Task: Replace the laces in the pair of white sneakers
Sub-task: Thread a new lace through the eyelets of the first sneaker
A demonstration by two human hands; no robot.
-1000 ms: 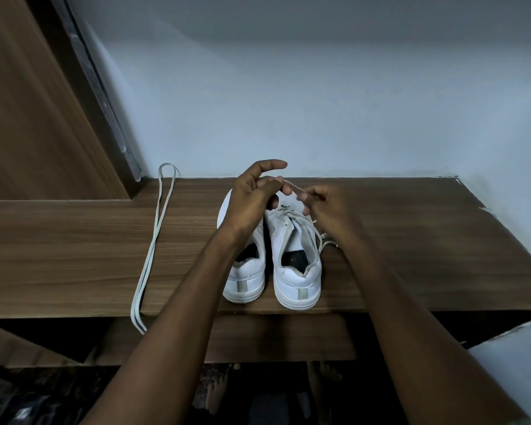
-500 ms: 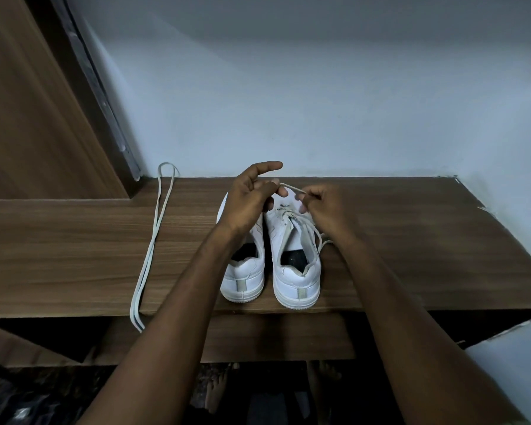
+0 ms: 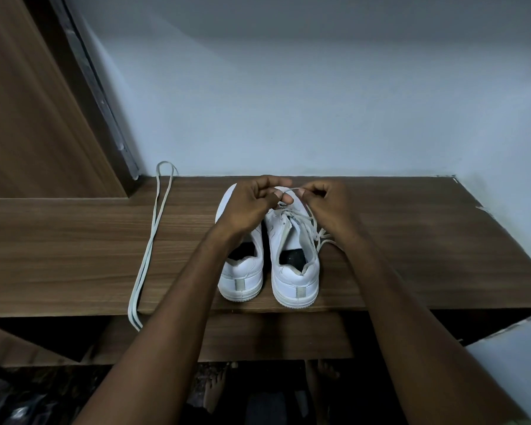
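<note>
Both grips, left hand [image 3: 248,207] and right hand [image 3: 330,207], pinch lace [image 3: 292,189].

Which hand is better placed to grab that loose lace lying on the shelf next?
Probably the left hand: the loose lace lies on the shelf on its side, while the right hand would have to cross both sneakers.

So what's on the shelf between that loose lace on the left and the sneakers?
Nothing: in the head view, only bare wooden shelf shows between the loose lace and the left sneaker, until the left forearm crosses in front.
</note>
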